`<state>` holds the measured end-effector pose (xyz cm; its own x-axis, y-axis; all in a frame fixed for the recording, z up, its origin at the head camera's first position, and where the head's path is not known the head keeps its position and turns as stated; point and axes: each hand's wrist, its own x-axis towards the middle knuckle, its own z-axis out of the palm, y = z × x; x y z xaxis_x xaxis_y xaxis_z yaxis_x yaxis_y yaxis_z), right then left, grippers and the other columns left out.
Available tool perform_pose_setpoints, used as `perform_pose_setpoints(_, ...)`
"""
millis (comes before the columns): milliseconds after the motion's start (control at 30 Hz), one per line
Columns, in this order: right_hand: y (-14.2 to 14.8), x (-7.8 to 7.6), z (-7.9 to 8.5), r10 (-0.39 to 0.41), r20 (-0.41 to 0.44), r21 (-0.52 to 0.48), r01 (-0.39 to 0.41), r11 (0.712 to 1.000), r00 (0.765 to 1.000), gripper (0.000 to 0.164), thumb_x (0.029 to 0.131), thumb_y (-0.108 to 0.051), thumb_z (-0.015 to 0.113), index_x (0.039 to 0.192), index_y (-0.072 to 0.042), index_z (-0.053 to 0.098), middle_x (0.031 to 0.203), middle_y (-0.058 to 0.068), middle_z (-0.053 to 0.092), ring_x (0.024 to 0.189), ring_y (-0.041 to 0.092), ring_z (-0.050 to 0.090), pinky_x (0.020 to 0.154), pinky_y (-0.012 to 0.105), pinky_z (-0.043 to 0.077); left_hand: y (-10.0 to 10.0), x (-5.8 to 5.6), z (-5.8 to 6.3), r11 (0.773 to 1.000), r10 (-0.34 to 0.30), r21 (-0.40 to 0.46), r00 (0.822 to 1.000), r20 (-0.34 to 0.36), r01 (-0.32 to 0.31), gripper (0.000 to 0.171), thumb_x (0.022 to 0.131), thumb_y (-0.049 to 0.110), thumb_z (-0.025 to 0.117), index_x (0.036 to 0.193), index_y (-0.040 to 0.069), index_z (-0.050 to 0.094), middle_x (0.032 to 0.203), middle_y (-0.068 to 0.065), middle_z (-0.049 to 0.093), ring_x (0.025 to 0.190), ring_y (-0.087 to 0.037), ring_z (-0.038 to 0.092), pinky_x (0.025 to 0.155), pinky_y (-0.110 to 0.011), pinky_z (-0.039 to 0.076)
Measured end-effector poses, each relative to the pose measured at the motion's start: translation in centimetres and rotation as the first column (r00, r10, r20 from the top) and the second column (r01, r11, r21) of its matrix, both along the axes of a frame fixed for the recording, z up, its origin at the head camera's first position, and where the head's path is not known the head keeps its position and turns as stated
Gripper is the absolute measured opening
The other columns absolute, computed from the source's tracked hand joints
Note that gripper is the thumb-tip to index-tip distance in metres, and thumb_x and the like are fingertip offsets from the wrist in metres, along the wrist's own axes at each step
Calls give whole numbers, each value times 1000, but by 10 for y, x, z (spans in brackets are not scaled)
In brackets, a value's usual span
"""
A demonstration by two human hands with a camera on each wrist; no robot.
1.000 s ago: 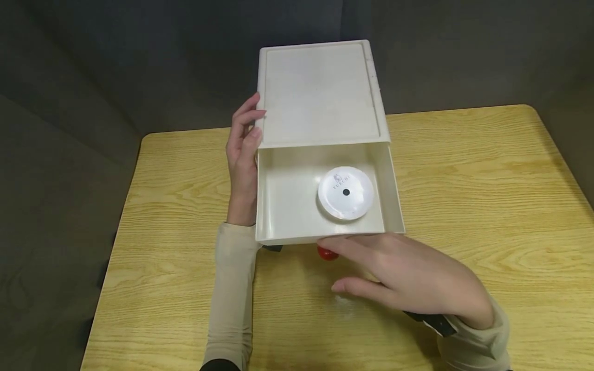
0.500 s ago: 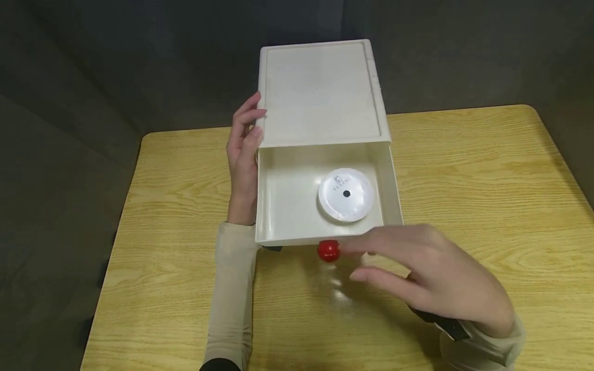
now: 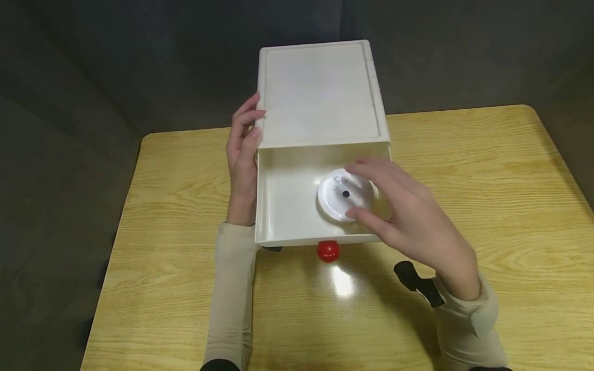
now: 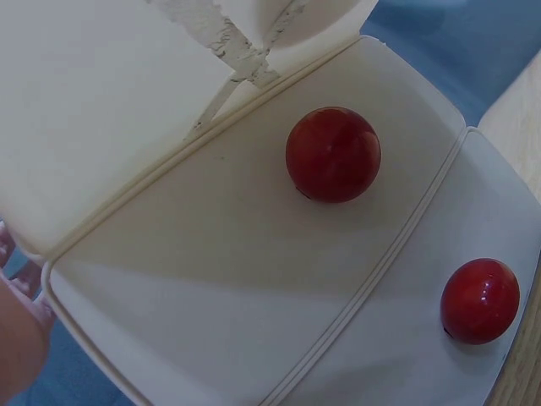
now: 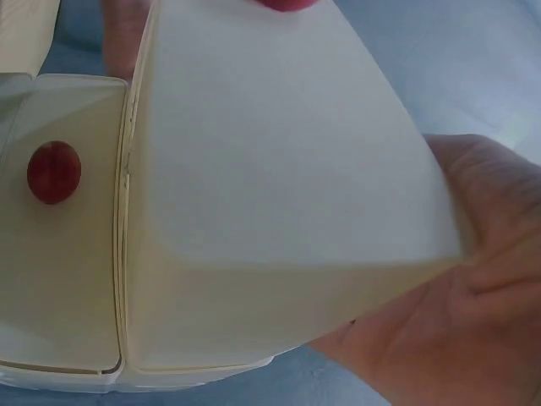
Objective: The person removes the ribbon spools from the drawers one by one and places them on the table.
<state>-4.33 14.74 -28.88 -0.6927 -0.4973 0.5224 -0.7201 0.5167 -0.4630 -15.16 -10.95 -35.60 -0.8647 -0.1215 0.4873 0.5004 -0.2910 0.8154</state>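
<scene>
A white drawer cabinet (image 3: pixel 320 93) stands on the table with its top drawer (image 3: pixel 290 196) pulled out. Inside, toward the right, lies a round white lid-like disc (image 3: pixel 330 198) with small print and a dark dot at its centre. My right hand (image 3: pixel 415 211) reaches over the drawer's right wall, fingertips at the disc's far edge and thumb over its near edge, spread apart. My left hand (image 3: pixel 243 159) rests along the cabinet's left side, fingertips at the top edge. On the drawer's front is a red round knob (image 3: pixel 328 251).
Below the pulled-out drawer, the left wrist view has two closed drawer fronts, with an upper red knob (image 4: pixel 332 154) and a lower red knob (image 4: pixel 480 301). The wooden table (image 3: pixel 176 196) is backed by a dark curtain (image 3: pixel 185 62).
My right hand has left the red knob, drawn back a little right, then moved up and forward over the disc. The left hand, cabinet and pulled-out drawer stay in place.
</scene>
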Motion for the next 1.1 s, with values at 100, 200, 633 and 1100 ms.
perform_pose_setpoints(100, 1, -1, -1, 10, 5, -10, -10, 1000, 1000, 60, 78, -4, 86, 132, 5, 61, 131, 21, 66, 123, 36, 62, 104, 45, 49, 2, 0, 2, 1000, -9, 14, 1000, 5, 9, 27, 93, 19, 49, 111, 18, 68, 150, -8, 49, 143, -28, 41, 110, -43, 42)
perform_pose_setpoints(200, 2, -2, -1, 15, 6, -22, -15, 1000, 1000, 58, 78, -1, 86, 130, 5, 62, 130, 20, 67, 122, 35, 63, 106, 39, 48, 3, -1, 3, 1000, -7, 14, 1000, 10, 7, 26, 93, 19, 49, 111, 17, 68, 149, -8, 49, 143, -27, 41, 111, -43, 41)
perform_pose_setpoints(633, 3, -4, 12, -81, 303, 97, 53, 994, 950, 76, 81, -17, 89, 148, -8, 55, 149, 10, 54, 141, 29, 44, 109, 57, 41, 3, -1, 2, 1000, -1, 24, 1000, -3, 1, 27, 92, 19, 49, 110, 18, 69, 149, -9, 50, 143, -27, 40, 111, -41, 40)
perform_pose_setpoints(1100, -4, -8, 17, -127, 335, 243, 45, 969, 934, 94, 76, -30, 93, 156, -14, 47, 151, 6, 53, 143, 27, 41, 111, 52, 40, 4, -2, 2, 999, -5, 42, 1000, -18, 6, 28, 91, 16, 48, 110, 17, 68, 149, -10, 49, 143, -28, 40, 111, -41, 39)
